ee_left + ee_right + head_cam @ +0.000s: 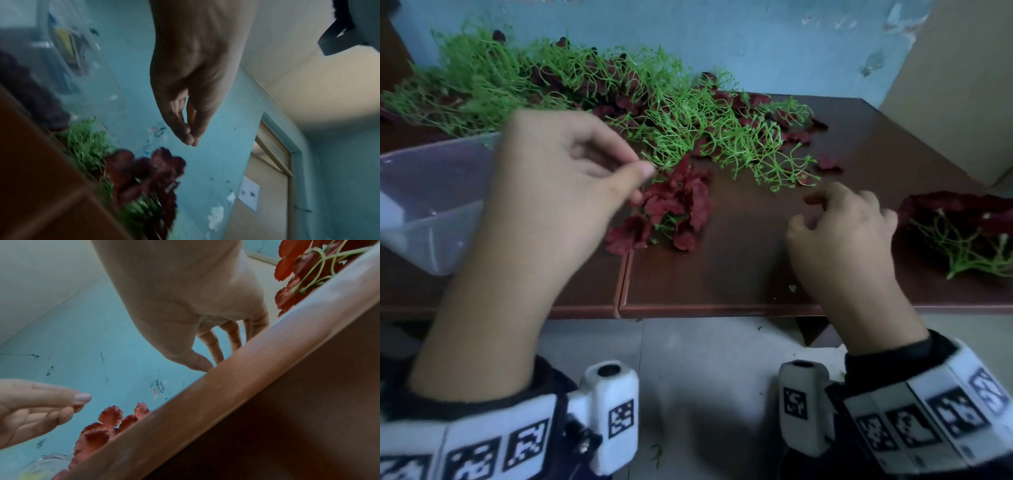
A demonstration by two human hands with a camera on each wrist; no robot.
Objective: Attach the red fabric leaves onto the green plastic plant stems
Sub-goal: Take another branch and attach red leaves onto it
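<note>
left grip (635,181) hovers pinched together over the leafed stem (671,205), apparently empty; right grip (815,209) loosely curled, holding nothing.

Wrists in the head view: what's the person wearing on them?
Both hands are bare: left hand, right hand. Each forearm has a dark fuzzy sleeve cuff, then a white wristband printed with black square code markers. A white boxy wrist camera with a dark round lens on top and its own marker sits on each band.
</note>
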